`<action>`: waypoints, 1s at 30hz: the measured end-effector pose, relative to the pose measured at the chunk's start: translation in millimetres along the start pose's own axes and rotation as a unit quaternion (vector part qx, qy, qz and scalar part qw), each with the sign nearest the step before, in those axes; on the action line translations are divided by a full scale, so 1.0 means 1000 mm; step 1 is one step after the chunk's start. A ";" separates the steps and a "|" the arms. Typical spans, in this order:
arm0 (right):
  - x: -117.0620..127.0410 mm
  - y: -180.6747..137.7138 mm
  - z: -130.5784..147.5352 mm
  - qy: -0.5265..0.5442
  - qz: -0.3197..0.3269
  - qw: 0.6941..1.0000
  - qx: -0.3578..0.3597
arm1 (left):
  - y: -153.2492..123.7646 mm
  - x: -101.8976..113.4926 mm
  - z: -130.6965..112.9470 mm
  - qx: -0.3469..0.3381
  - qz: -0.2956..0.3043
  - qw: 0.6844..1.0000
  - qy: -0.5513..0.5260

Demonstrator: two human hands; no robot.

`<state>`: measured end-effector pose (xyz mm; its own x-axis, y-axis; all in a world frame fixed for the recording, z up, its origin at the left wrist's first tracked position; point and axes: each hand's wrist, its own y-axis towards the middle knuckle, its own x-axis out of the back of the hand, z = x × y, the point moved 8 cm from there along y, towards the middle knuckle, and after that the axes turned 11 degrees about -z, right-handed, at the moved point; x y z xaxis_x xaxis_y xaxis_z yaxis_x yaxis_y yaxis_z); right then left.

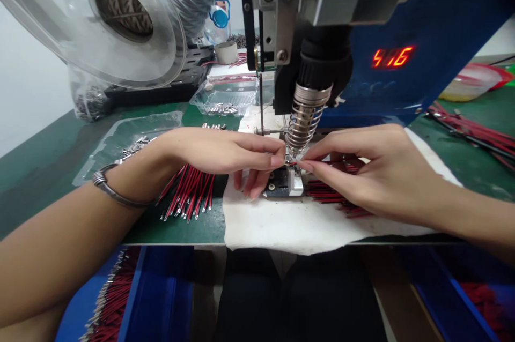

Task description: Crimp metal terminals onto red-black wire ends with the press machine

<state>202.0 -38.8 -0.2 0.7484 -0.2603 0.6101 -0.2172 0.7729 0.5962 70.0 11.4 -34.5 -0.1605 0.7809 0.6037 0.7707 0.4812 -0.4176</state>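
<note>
Right hand (372, 162) (fingertips together), pinching red wire (293, 163), left hand (225, 151) close beside.

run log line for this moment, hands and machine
left hand: beside small red piece | right hand: other side | grips: unclear | spring-wrapped tip: just above piece | display: red digits lit

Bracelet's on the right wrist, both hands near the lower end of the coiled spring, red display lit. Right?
No: the head view shows the bracelet on the left wrist. The left hand and right hand are near the lower end of the coiled spring, and the red display is lit.
</note>
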 end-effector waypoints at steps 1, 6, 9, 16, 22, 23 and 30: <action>0.000 0.000 0.001 0.000 0.000 1.000 0.002 | 0.000 0.000 0.000 0.001 0.001 1.000 -0.004; -0.002 0.000 0.000 0.000 0.006 1.000 0.000 | 0.000 0.000 -0.001 -0.003 0.002 1.000 -0.012; -0.003 0.000 -0.002 0.001 0.009 1.000 -0.006 | 0.000 0.000 -0.002 -0.011 0.007 1.000 -0.011; -0.003 0.000 -0.003 0.006 0.004 1.000 -0.002 | 0.001 0.000 -0.001 -0.007 -0.002 1.000 -0.004; -0.002 -0.001 -0.003 0.004 0.008 1.000 -0.004 | 0.001 -0.001 -0.002 -0.007 0.000 1.000 0.000; -0.001 -0.001 -0.002 0.003 0.007 1.000 -0.001 | 0.002 -0.001 -0.002 -0.007 -0.001 1.000 0.002; -0.003 0.000 -0.001 0.006 0.009 1.000 -0.003 | 0.001 0.000 -0.001 -0.002 -0.007 1.000 0.000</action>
<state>200.9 -37.7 -2.6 0.7516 -0.2388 0.6149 -0.2277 0.7810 0.5816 71.9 11.4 -34.1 -0.1709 0.7737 0.6101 0.7711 0.4905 -0.4060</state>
